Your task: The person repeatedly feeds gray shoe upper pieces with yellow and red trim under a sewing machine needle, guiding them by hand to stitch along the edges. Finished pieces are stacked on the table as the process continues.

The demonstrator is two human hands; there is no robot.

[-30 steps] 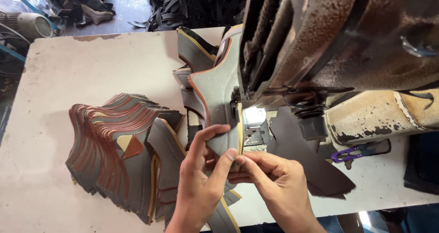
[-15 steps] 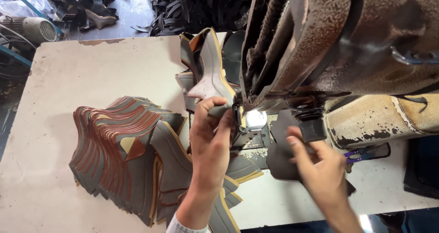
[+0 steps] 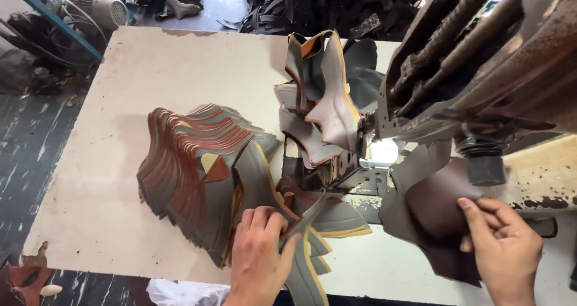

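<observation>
1. Counter [image 3: 150, 71]: a pale, scuffed board fills most of the view; its far-left part is bare and stained.
2. Floor [image 3: 36, 137]: dark, wet-looking and streaked along the left. Heaps of dark offcuts [image 3: 312, 2] lie beyond the counter's far edge, near a small grey motor [image 3: 105, 8] and a blue metal frame.
3. Sewing machine [image 3: 481, 71]: a worn, rust-flecked body occupies the right side; a lamp glows white at the needle area.
4. Fanned stack of cut pieces [image 3: 192, 168]: grey and red-brown shapes lie overlapped at the counter's centre.
5. Sewn pieces [image 3: 327, 101]: grey with tan edging, they stand bunched behind the needle.
6. Dark brown pieces [image 3: 430, 216]: they lie to the right of the needle, at the near edge.
7. Left hand [image 3: 259, 252]: fingers curled, gripping a grey, yellow-edged piece [image 3: 303, 264] at the stack's near-right end.
8. Right hand [image 3: 505, 249]: fingers pinch the edge of the dark brown pieces.
</observation>
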